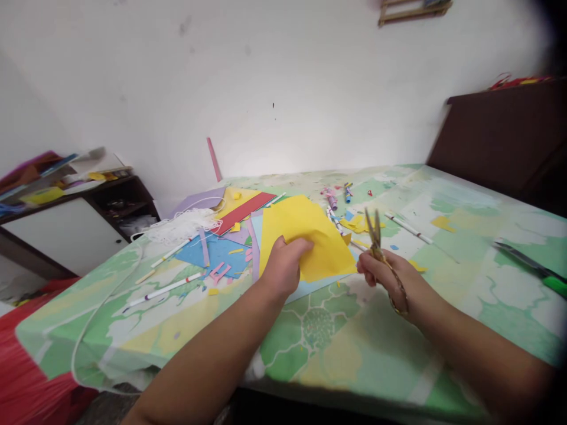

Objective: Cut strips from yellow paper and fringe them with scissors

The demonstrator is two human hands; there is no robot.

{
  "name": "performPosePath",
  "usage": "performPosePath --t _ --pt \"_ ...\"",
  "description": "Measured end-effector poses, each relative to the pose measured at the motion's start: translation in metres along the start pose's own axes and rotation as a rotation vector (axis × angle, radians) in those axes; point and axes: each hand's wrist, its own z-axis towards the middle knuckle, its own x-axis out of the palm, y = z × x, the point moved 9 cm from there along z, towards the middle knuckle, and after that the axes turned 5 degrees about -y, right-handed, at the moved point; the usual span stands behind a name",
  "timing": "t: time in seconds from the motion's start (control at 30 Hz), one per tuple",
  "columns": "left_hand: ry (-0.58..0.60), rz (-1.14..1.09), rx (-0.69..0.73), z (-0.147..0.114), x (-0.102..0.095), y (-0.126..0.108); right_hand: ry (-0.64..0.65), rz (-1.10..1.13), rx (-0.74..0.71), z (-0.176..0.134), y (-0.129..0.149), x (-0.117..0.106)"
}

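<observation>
My left hand (286, 265) grips a yellow sheet of paper (319, 242), its thumb lying over the front face. The sheet is tilted up above the table, and part of its lower edge is near my right hand. In my right hand (390, 277) is a pair of scissors (375, 236) with gold-coloured, patterned handles. The blades point up and away, slightly parted, to the right of the paper. Beneath the yellow sheet, a light blue sheet (314, 287) shows along the bottom. Yellow paper scraps (358, 223) lie just beyond the scissors.
A patterned cloth covers the table (319, 330). To the left are white string (186, 224), a blue sheet (208, 255), a red strip (245, 212) and a white stick (168, 288). A green-handled cutter (531, 265) lies at right. Small rolled pieces (331, 199) stand farther back.
</observation>
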Motion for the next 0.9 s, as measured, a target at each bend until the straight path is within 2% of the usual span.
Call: performPosePath --t 0.07,0.1,0.17,0.23,0.37,0.53,0.63,0.73,0.77,0.9 --pt "0.018 0.014 -0.052 -0.001 0.002 0.007 -0.109 0.057 -0.027 0.003 0.003 -0.009" --pt "0.041 0.032 -0.079 -0.002 0.004 0.012 -0.120 0.132 -0.052 0.004 0.005 -0.010" --pt "0.098 0.079 -0.124 -0.004 0.008 0.022 -0.063 0.279 -0.101 0.006 0.008 -0.003" --pt "0.131 0.119 -0.160 -0.006 0.011 0.029 0.013 0.331 -0.126 0.005 0.007 0.007" --pt "0.131 0.147 -0.194 -0.010 0.012 0.032 0.043 0.318 -0.133 0.003 0.005 0.014" --pt "0.054 0.150 -0.197 -0.007 0.005 0.026 -0.041 0.327 -0.068 0.007 0.000 0.003" --pt "0.122 0.128 -0.178 -0.003 0.008 0.024 -0.126 0.101 -0.064 0.015 0.001 -0.016" --pt "0.214 0.156 -0.169 -0.002 0.012 0.027 -0.249 -0.492 -0.068 0.026 0.007 -0.051" --pt "0.225 0.192 -0.173 -0.002 0.012 0.029 -0.349 -0.733 -0.062 0.029 0.012 -0.069" --pt "0.211 0.428 -0.207 -0.003 0.007 0.036 -0.647 -0.934 0.018 0.033 0.018 -0.133"
